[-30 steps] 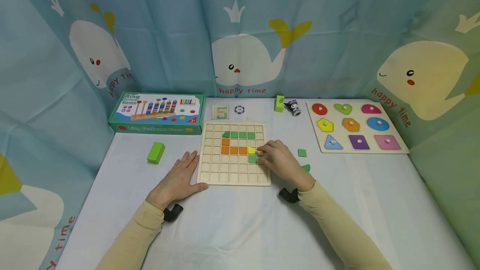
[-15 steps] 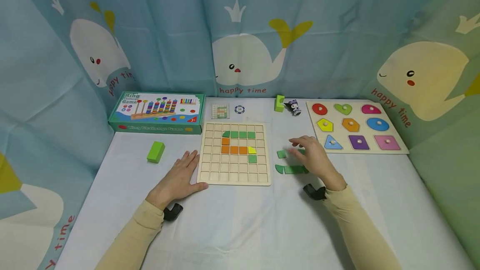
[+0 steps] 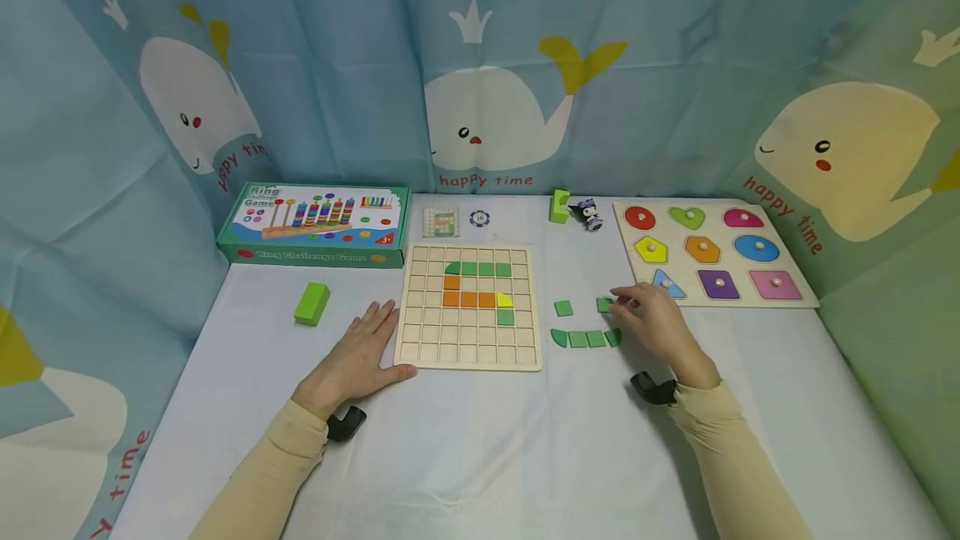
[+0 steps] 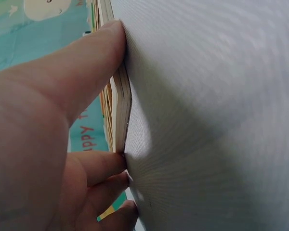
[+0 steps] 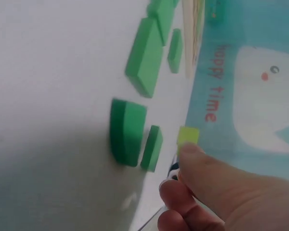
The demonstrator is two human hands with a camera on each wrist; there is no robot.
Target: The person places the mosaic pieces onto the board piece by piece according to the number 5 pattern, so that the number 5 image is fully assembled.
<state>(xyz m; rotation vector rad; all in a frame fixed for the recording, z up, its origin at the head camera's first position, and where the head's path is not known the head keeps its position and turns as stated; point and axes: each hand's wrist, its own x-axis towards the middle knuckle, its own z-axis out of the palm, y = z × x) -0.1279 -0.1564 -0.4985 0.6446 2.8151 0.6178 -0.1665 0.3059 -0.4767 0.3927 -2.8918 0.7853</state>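
A wooden grid board (image 3: 423, 340) lies mid-table, with green, orange and yellow tiles in some squares. My left hand (image 3: 356, 357) rests flat at its left side, fingertips and thumb at the board's edge. To the right of the board are loose green tiles: a square one (image 3: 563, 308), another square (image 3: 603, 305), and a row below, including a rounded tile (image 3: 613, 337). My right hand (image 3: 656, 323) hovers beside the far square tile, its thumb and index finger close to it. In the right wrist view this tile (image 5: 152, 148) stands apart from the fingers, which hold nothing.
A ring game box (image 3: 315, 227) and a green block (image 3: 311, 304) are on the left. Behind the board lie a pattern card (image 3: 441, 223) and a round chip (image 3: 479, 219). A notched green block (image 3: 558, 207), small figurine (image 3: 588, 215) and shape puzzle (image 3: 712, 257) stand at back right.
My right hand has left the yellow tile on the board and moved right to the loose green tiles, uncovering their lower row. The left hand has stayed still.
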